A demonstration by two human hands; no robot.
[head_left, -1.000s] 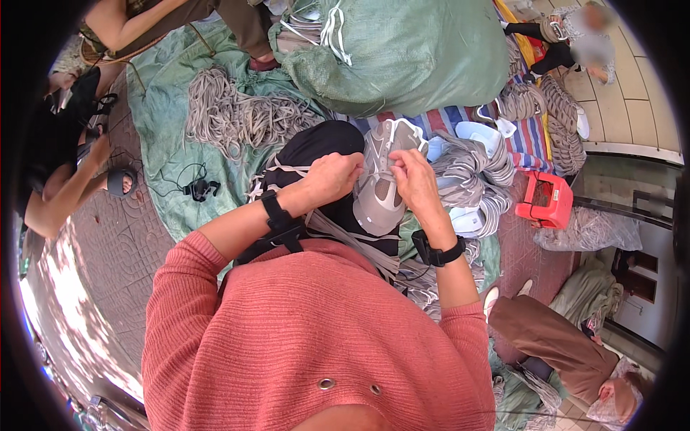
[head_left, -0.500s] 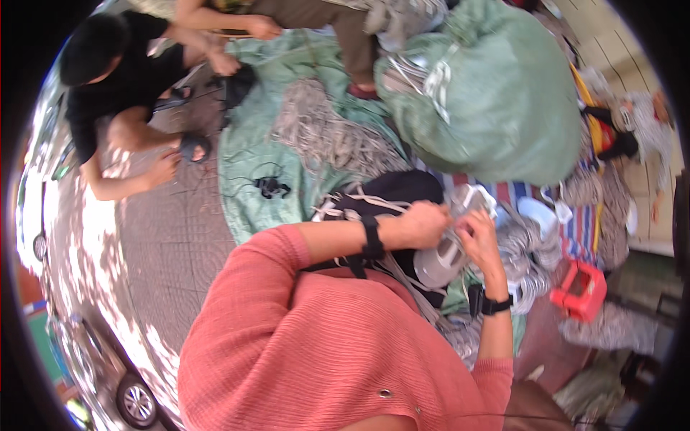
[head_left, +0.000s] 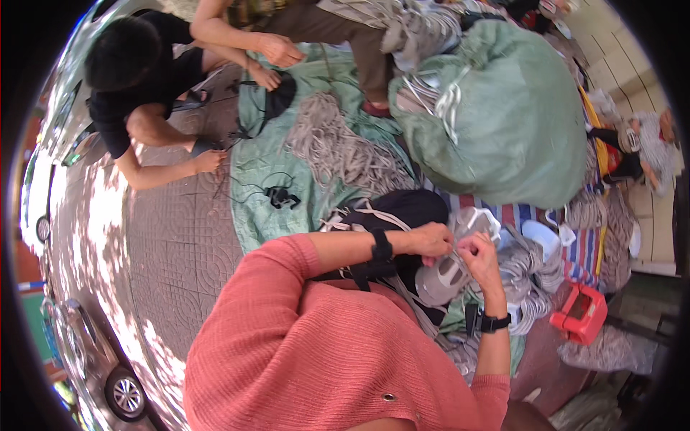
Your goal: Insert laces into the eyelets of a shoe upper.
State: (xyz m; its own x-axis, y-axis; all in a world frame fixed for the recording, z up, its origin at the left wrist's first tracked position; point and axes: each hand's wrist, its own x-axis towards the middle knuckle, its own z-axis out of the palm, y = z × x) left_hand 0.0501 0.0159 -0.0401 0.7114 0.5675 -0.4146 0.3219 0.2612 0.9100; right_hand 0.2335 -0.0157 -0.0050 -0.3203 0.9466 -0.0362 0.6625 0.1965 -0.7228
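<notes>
Patterned grey-brown pavement (head_left: 172, 266) extends to the left of the large, bulging green woven sack (head_left: 510, 118), which serves as the landmark. On the near side of the sack, the grey-and-white shoe upper (head_left: 442, 279), apparently mesh with smooth overlay panels, lies over the wearer's black-clothed lap (head_left: 424, 207), toe toward the wearer. Bundled grey-and-white shoe parts (head_left: 521, 258) sit to its right, also nearer than the sack.

Hands: the left hand (head_left: 431, 243) and right hand (head_left: 480, 255) are close together over the upper's middle, fingers bent inward. Fingertip contact is too small to resolve; whether a lace is gripped cannot be told.

Handling: expect low weight, a pliable collar and a somewhat firmer toe. Smooth panels may slide on cloth. Breakage is unlikely; creasing is possible. Steady the upper by its side panels, beside the lacing area.
</notes>
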